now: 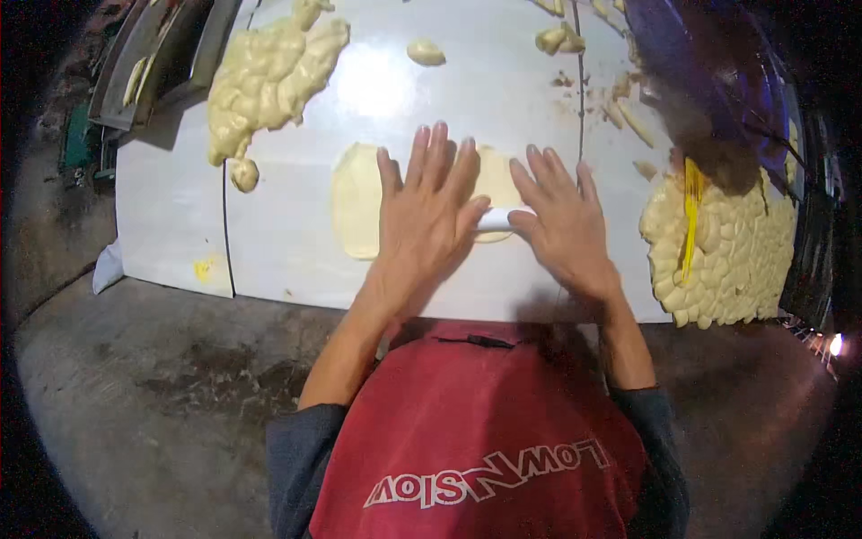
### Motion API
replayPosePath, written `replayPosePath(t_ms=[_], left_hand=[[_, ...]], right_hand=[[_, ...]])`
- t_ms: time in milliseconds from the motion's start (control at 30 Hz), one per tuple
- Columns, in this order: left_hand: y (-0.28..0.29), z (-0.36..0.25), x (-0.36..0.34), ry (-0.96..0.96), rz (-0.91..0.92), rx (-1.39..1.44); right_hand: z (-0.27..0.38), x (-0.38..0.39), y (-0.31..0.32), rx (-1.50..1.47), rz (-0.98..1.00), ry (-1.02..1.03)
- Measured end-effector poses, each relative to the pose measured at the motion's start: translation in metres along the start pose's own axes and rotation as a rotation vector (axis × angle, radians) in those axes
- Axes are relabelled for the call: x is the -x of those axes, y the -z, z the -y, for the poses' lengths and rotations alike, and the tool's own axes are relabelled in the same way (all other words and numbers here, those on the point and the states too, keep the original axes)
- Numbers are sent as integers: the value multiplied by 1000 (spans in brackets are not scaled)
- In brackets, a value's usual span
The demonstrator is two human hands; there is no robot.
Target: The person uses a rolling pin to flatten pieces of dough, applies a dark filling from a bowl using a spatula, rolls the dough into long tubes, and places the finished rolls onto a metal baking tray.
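Both palms press down on a white rolling pin (503, 219), which shows only between my thumbs. My left hand (426, 198) lies flat with its fingers pointing away from me. Beside it, my right hand (566, 220) is also flat, fingers spread. Beneath them stretches a thin, pale yellow sheet of dough (356, 202); its left end shows past my left hand, and a part shows between the hands. How far it reaches under my right hand is hidden.
A big heap of soft dough (269, 76) sits at the back left, with a small lump (426, 51) further right. Many dough pieces (727, 251) crowd the right edge, a yellow tool (690, 216) on them. Metal trays (148, 72) stand far left on the white table (296, 269).
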State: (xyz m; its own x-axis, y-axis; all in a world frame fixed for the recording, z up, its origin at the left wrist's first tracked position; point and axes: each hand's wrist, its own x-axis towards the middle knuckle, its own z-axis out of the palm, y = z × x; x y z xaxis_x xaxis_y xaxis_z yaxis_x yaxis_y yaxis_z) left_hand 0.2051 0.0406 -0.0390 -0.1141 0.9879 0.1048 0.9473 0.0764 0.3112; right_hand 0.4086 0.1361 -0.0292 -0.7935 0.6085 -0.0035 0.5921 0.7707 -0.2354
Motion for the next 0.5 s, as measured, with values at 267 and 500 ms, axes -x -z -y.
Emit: replayPosePath(t_ms=[267,500], left_hand=[[1,-37,82,46,83,67],[5,-36,65,100,23,-139]], right_hand=[[26,86,-25,11,-116,16],[12,42,5,-192,-66,29]])
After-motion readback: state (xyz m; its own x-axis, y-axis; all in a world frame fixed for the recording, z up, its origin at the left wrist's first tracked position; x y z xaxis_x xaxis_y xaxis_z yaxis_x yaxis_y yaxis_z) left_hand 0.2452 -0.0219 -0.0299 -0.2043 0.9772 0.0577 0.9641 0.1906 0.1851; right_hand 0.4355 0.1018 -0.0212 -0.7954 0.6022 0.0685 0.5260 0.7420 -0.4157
